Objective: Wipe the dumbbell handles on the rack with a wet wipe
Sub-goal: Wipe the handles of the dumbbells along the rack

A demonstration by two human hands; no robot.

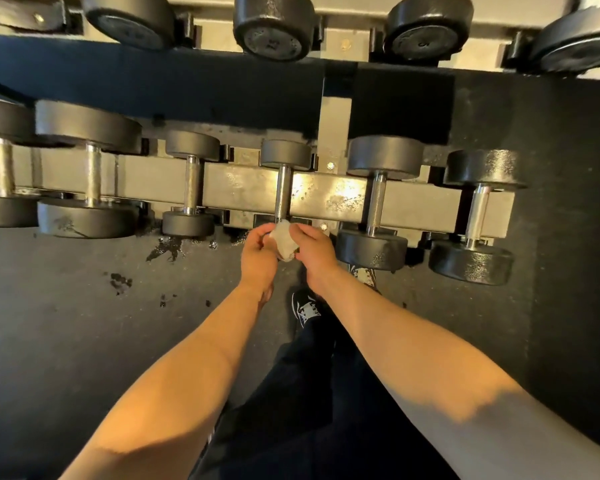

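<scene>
A crumpled white wet wipe (pixel 284 244) is pinched by curled fingers of the left hand (pixel 257 255) and right hand (pixel 313 252) before a grey metal dumbbell rack (pixel 246 192) above stained dark rubber flooring (pixel 84 306); no writing is legible.

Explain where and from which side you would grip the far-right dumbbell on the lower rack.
Grip the far-right dumbbell by its bare steel handle, coming from above. The handle lies across the rack rail, exposed between the two wide black heads, which are too broad to hold.
</scene>
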